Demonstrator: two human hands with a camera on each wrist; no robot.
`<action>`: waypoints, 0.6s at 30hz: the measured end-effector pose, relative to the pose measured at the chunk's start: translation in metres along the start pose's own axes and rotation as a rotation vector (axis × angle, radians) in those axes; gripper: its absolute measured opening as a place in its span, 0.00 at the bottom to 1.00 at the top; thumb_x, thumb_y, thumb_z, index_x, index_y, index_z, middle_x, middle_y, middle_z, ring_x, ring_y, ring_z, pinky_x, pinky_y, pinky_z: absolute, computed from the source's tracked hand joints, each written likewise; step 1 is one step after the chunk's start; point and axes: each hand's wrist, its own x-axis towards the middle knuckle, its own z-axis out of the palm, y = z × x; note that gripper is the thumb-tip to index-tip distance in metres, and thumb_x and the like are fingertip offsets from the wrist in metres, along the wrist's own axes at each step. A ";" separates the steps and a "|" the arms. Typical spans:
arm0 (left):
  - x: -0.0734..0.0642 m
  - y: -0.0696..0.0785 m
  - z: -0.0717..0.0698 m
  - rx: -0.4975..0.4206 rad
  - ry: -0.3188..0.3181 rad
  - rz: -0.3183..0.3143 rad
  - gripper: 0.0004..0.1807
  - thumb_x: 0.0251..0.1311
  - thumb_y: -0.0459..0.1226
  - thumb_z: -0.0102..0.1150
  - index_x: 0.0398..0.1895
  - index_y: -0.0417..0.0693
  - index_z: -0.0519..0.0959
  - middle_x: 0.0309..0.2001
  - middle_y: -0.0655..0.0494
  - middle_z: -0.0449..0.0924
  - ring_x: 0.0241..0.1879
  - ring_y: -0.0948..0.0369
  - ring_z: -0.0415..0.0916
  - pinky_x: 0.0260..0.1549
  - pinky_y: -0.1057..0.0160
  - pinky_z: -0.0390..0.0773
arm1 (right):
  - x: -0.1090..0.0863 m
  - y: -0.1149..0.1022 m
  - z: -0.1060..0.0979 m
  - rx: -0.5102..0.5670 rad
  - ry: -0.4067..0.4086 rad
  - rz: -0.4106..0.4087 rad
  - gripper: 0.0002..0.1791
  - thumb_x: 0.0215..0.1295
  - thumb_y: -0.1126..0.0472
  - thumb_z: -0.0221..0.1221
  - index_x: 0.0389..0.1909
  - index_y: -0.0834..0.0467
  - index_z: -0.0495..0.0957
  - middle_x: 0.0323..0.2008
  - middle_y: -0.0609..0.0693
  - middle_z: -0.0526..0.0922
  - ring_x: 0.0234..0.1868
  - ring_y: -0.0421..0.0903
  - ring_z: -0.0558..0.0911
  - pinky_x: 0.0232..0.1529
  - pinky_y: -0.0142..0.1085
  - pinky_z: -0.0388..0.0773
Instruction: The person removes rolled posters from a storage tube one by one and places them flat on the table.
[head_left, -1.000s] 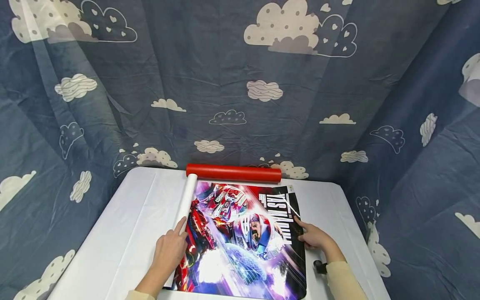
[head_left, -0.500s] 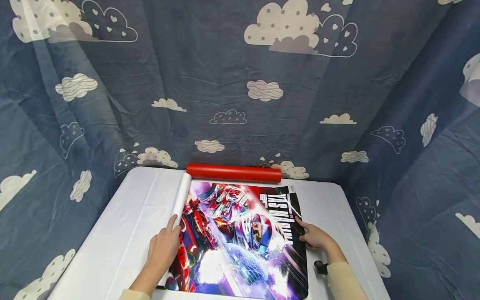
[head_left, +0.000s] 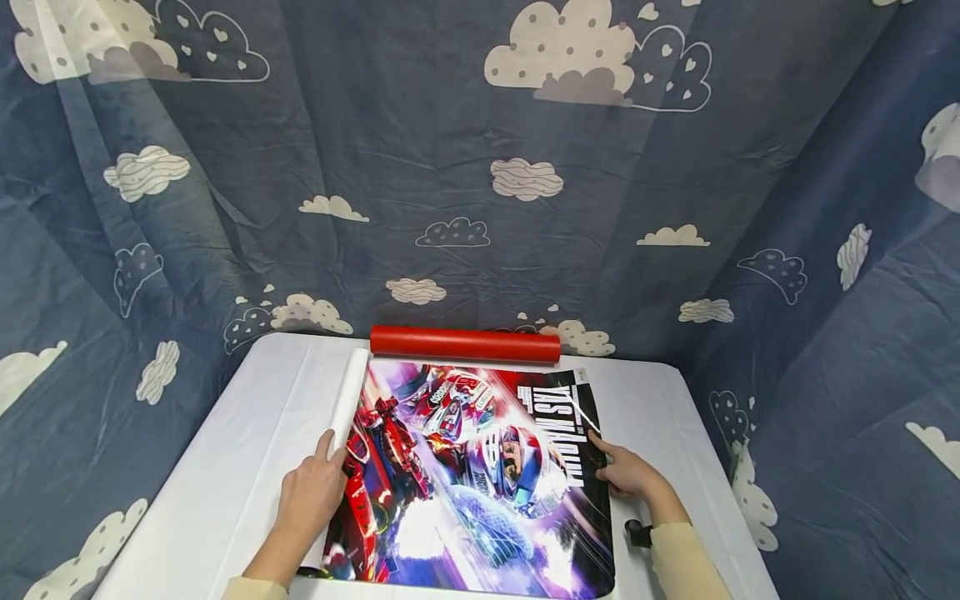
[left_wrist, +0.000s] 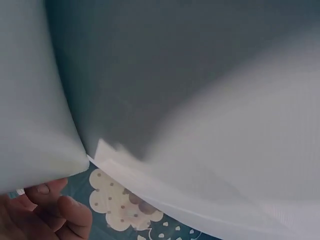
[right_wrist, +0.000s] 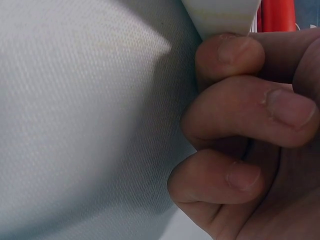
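A glossy racing poster (head_left: 480, 467), printed with a helmeted driver and red cars, lies face up, partly unrolled. Its left end is still a white roll (head_left: 349, 392). My left hand (head_left: 311, 492) grips this roll about midway, the index finger extended along it. In the left wrist view, curled fingers (left_wrist: 75, 212) show below the pale roll (left_wrist: 35, 100). At the poster's right edge, my right hand (head_left: 633, 477) pinches the border between thumb and fingers. Up close in the right wrist view, bent fingers (right_wrist: 245, 105) hold the white paper edge (right_wrist: 225, 17); the thumb is mostly hidden.
Behind the poster, a red tube (head_left: 465, 344) lies along the back edge of the white table (head_left: 217, 467). Dark blue cloud-patterned fabric (head_left: 450, 167) hangs around the back and sides. A small black device (head_left: 639, 533) sits by the right wrist.
My left hand has moved left with the roll, so more of the poster's left part with the red cars is exposed. My right hand has kept its place at the right edge.
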 end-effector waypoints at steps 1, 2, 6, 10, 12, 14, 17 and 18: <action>0.000 -0.002 -0.001 -0.002 -0.003 -0.003 0.15 0.57 0.34 0.73 0.47 0.43 0.84 0.65 0.39 0.78 0.20 0.52 0.76 0.11 0.54 0.75 | 0.000 0.000 0.000 0.000 0.000 0.002 0.47 0.67 0.71 0.58 0.85 0.52 0.52 0.34 0.60 0.83 0.14 0.39 0.67 0.18 0.30 0.67; 0.000 -0.003 -0.001 -0.003 -0.006 -0.006 0.16 0.57 0.35 0.75 0.47 0.44 0.83 0.64 0.38 0.78 0.20 0.51 0.77 0.11 0.53 0.75 | 0.000 0.000 0.001 0.000 0.002 0.002 0.47 0.67 0.71 0.58 0.85 0.52 0.53 0.34 0.60 0.83 0.14 0.39 0.67 0.18 0.30 0.67; 0.002 -0.008 -0.004 0.001 -0.009 -0.016 0.20 0.55 0.37 0.79 0.49 0.45 0.82 0.61 0.37 0.79 0.21 0.49 0.78 0.11 0.51 0.75 | 0.001 0.001 0.001 0.005 0.000 0.001 0.47 0.67 0.71 0.59 0.85 0.52 0.53 0.42 0.64 0.84 0.14 0.40 0.67 0.18 0.31 0.67; 0.005 -0.014 -0.006 -0.008 -0.011 -0.033 0.17 0.55 0.33 0.75 0.48 0.47 0.82 0.59 0.37 0.80 0.20 0.48 0.77 0.11 0.50 0.74 | 0.000 0.001 0.000 0.005 -0.011 0.004 0.47 0.67 0.71 0.59 0.85 0.52 0.52 0.43 0.66 0.84 0.14 0.40 0.68 0.19 0.31 0.68; 0.007 -0.017 -0.008 -0.033 -0.032 -0.056 0.15 0.57 0.32 0.72 0.48 0.48 0.83 0.59 0.37 0.80 0.20 0.47 0.78 0.12 0.48 0.76 | -0.001 0.000 -0.001 0.000 -0.013 0.007 0.47 0.67 0.70 0.59 0.85 0.52 0.52 0.39 0.62 0.84 0.14 0.40 0.68 0.19 0.31 0.68; 0.010 -0.021 -0.011 -0.076 -0.080 -0.101 0.14 0.59 0.33 0.68 0.48 0.48 0.84 0.59 0.37 0.80 0.20 0.47 0.78 0.15 0.47 0.78 | -0.001 -0.001 -0.001 -0.003 -0.014 0.011 0.47 0.68 0.70 0.59 0.85 0.51 0.51 0.34 0.61 0.83 0.14 0.40 0.67 0.19 0.31 0.67; 0.015 -0.027 -0.017 -0.178 -0.170 -0.196 0.11 0.62 0.34 0.63 0.48 0.46 0.83 0.56 0.39 0.83 0.21 0.48 0.78 0.20 0.45 0.79 | -0.003 -0.003 -0.001 -0.008 -0.004 0.006 0.46 0.69 0.70 0.59 0.85 0.52 0.52 0.40 0.64 0.83 0.15 0.40 0.67 0.19 0.32 0.69; 0.017 -0.029 -0.019 -0.209 -0.195 -0.229 0.10 0.63 0.35 0.61 0.47 0.45 0.82 0.52 0.40 0.84 0.22 0.49 0.77 0.21 0.45 0.79 | -0.004 -0.004 -0.001 -0.008 -0.002 0.008 0.46 0.69 0.70 0.59 0.85 0.52 0.52 0.42 0.66 0.83 0.15 0.40 0.68 0.19 0.32 0.69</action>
